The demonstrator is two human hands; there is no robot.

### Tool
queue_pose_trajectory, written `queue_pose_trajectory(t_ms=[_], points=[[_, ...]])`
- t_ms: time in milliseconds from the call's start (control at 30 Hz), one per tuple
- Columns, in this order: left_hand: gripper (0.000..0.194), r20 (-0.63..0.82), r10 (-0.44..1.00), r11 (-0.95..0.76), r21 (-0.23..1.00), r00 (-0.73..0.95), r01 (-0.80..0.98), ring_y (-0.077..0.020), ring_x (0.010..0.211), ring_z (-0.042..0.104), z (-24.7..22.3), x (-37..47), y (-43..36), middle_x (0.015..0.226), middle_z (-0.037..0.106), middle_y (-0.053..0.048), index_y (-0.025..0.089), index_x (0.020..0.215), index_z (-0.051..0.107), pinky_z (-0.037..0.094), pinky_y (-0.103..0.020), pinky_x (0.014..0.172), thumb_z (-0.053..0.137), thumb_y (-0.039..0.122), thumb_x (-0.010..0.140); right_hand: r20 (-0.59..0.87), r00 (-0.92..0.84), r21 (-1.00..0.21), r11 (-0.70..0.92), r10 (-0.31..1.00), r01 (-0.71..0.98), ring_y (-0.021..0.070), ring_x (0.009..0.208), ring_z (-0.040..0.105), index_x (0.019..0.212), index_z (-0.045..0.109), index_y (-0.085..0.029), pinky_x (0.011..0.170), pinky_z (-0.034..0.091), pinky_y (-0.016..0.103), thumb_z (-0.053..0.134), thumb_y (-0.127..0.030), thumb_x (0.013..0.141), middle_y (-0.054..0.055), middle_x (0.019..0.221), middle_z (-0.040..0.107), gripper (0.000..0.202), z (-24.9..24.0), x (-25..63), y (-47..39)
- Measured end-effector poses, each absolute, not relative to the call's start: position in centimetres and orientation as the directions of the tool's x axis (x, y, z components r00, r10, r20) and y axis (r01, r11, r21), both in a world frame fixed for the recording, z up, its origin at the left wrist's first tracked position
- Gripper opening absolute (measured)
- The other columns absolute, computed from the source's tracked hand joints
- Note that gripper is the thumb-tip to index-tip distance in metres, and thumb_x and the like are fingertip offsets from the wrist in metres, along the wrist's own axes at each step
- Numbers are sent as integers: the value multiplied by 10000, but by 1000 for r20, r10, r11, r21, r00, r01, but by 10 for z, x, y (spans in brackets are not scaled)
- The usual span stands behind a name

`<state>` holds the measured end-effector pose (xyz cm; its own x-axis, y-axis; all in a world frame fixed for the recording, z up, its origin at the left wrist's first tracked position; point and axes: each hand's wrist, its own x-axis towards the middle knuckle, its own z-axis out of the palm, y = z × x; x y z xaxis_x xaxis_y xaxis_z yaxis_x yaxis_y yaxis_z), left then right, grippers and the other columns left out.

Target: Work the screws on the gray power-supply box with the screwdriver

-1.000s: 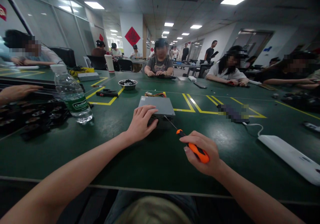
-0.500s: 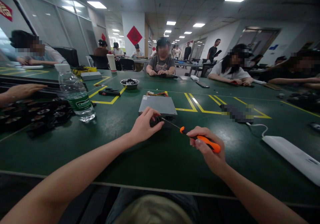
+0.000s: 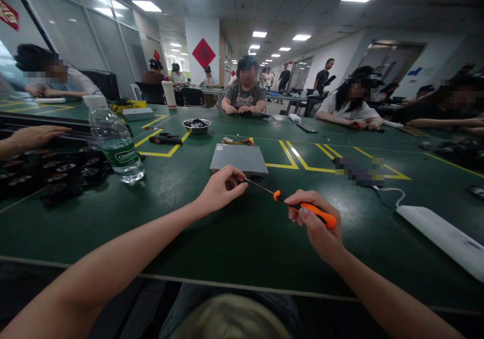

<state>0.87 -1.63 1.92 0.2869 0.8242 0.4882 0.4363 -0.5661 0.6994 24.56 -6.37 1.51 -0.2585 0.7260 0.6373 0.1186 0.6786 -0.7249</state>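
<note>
A grey computer power supply [image 3: 239,158] lies on the green table, its coloured cables [image 3: 237,141] at the far side and a dark socket on its near face. My right hand [image 3: 317,223] grips the orange and black handle of a screwdriver [image 3: 308,212]. Its thin shaft points left to the near face of the box. At the tip, the thumb and fingers of my left hand [image 3: 221,190] are pinched together. Whatever sits between them is too small to make out.
Left of the box stand a water bottle [image 3: 119,145] and dark fans [image 3: 64,170]; a co-worker's hand [image 3: 36,137] reaches in there. Beyond are a metal bowl [image 3: 196,126] and a black tool [image 3: 165,139]. At right lies a white power strip [image 3: 442,233] with a cable.
My left fingers have closed from a wider curl into a pinch at the screwdriver tip. The screwdriver and my right hand have shifted slightly right and down.
</note>
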Motion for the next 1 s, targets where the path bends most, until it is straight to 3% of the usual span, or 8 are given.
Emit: queue_pose_trajectory(t_ms=[333, 1000], points=[[174, 460, 849, -528, 749, 259, 400, -87, 645, 513, 16, 8, -15, 784, 565, 5, 161, 860, 542, 419, -222, 576, 555, 324, 803, 641, -253, -722, 681, 725, 122, 113, 621, 506, 926, 616, -227, 532, 365, 245, 483, -275, 855, -14, 686, 543, 159, 14, 246, -64], [109, 525, 783, -622, 681, 334, 388, -78, 643, 498, 17, 5, -9, 817, 556, 4, 172, 880, 563, 418, -209, 588, 534, 259, 822, 651, -197, -748, 663, 733, -3, 95, 562, 485, 892, 624, -198, 497, 355, 243, 468, -261, 853, -3, 692, 546, 172, 18, 246, -65]])
